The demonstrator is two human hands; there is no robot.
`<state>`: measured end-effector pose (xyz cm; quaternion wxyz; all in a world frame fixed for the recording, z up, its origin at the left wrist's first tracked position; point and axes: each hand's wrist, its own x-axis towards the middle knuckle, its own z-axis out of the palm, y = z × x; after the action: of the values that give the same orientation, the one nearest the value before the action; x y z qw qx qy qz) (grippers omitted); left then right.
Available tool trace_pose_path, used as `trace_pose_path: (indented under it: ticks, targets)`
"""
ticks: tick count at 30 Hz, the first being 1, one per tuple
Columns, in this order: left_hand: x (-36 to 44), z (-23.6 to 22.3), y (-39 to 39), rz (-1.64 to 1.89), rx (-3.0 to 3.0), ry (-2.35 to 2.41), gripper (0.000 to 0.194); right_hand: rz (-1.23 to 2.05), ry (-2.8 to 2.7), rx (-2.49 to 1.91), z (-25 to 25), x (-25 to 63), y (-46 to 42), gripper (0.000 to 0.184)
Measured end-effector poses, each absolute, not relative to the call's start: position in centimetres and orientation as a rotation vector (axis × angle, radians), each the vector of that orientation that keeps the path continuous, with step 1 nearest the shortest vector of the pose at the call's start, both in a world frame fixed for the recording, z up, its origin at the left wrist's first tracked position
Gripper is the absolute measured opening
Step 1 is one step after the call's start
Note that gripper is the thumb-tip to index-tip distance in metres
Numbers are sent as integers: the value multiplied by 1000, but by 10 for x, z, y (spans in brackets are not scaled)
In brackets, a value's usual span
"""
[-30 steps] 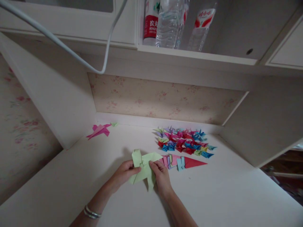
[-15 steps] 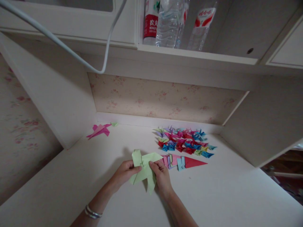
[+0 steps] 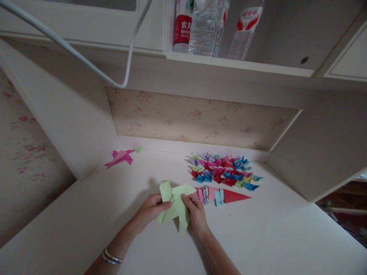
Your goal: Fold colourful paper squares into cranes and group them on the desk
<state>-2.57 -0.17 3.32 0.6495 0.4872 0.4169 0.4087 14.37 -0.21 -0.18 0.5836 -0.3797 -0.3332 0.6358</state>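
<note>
While both bare hands work above the white desk (image 3: pixel 258 236), the head view shows a pale green folded paper (image 3: pixel 177 210) held between them, close to the person, its flaps spreading out in several directions. The left hand (image 3: pixel 153 208) has the thumb and fingers closed on its left part, the thumb lying on top near the creased middle. The right hand (image 3: pixel 196 214) pinches the other side in the same way, thumb on the upper face, and a narrow flap hangs down just beside it. Silvery bangles (image 3: pixel 111 258) circle the left wrist.

Just beyond the right hand, a row of overlapping folded papers (image 3: pixel 210 194) in pink, lilac, green and light blue ends in a red pointed piece (image 3: pixel 236 196) (whether the green paper's tip touches the row, I cannot tell). Behind that row sits a crowd of small folded paper figures (image 3: pixel 219 173) in many colours. Well apart, at the far left, pink paper pieces (image 3: pixel 119 158) lie crossed beside a small green piece (image 3: pixel 138 150). Overhead, plastic bottles (image 3: pixel 203 32) stand on a shelf (image 3: pixel 241 66), and a pale bent tube (image 3: pixel 86 63) hangs at upper left.
</note>
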Motion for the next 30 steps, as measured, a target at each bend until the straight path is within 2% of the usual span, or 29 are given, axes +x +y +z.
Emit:
trace_pose_path:
  ticks: [5, 11, 30]
  targets:
    - [-27, 35, -2, 935, 1115, 945, 38, 1500, -731, -796, 0, 143, -3, 25]
    - [-27, 40, -4, 931, 1118, 909, 38, 1546, -625, -826, -3, 143, 0, 44]
    - [-28, 36, -3, 933, 1118, 909, 41, 1546, -541, -812, -9, 143, 4, 47]
